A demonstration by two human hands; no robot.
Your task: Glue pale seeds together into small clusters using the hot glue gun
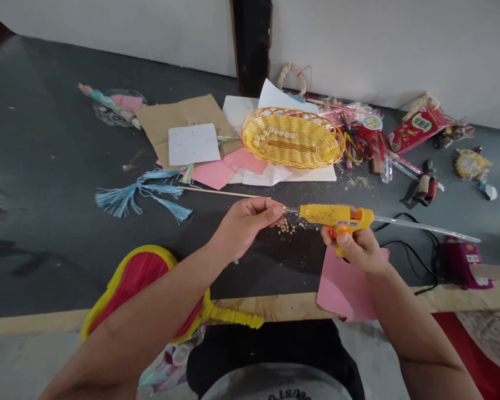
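Note:
My right hand [356, 247] grips a yellow glue gun [337, 216] with a clear glue stick [425, 226] sticking out of its back to the right. The nozzle points left at the fingertips of my left hand [248, 222], which pinch the end of a thin wooden stick [216, 192] running off to the left. Small pale beads [291, 226] lie scattered on the dark table [45, 183] just under the nozzle.
A yellow woven basket [292, 138] with beads sits behind, on pink and white papers. Blue tassels [141, 197] lie left. A red and yellow fan [145, 278] rests under my left forearm. A pink sheet [341, 289], black cords and craft clutter lie to the right.

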